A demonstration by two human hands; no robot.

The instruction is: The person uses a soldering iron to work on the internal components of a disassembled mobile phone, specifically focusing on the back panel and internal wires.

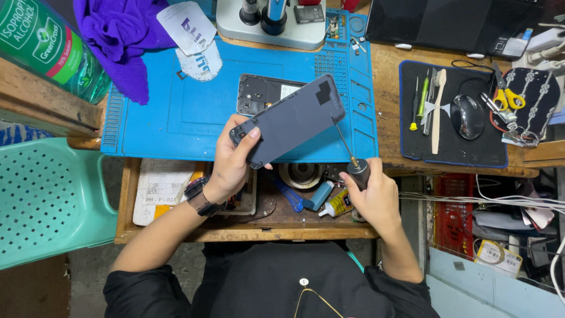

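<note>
Hands work at the near edge of the bench. The left hand (pixel 231 160) has its fingers wrapped closed around the lower end of a dark grey, flat rectangular phone back panel (pixel 292 119), thumb pressed on its face, holding it tilted above the mat. The right hand (pixel 371 191), at four o'clock from the panel, is curled shut around the black round handle of a thin-shafted metal screwdriver (pixel 351 158), whose tip meets the panel's right edge.

Judging by how things lie, the phone is already opened: the panel is lifted away from an open black phone body (pixel 263 92) that lies flat on the mat just behind it, at eleven o'clock from the panel, with its insides showing. Whether every fastening is free cannot be told, as the tool is at the edge.

Below the hands an open wooden drawer (pixel 253 221) holds a small yellow glue tube (pixel 336 204) and a blue tool. Farther off, the blue silicone repair mat (pixel 176 118) bears a purple cloth (pixel 126 41) at ten o'clock. At two o'clock a black pad (pixel 453 150) carries a black computer mouse (pixel 468 116) and hand tools. A green plastic alcohol bottle (pixel 50 44) stands far left. Nothing lies between the hands and the panel.
</note>
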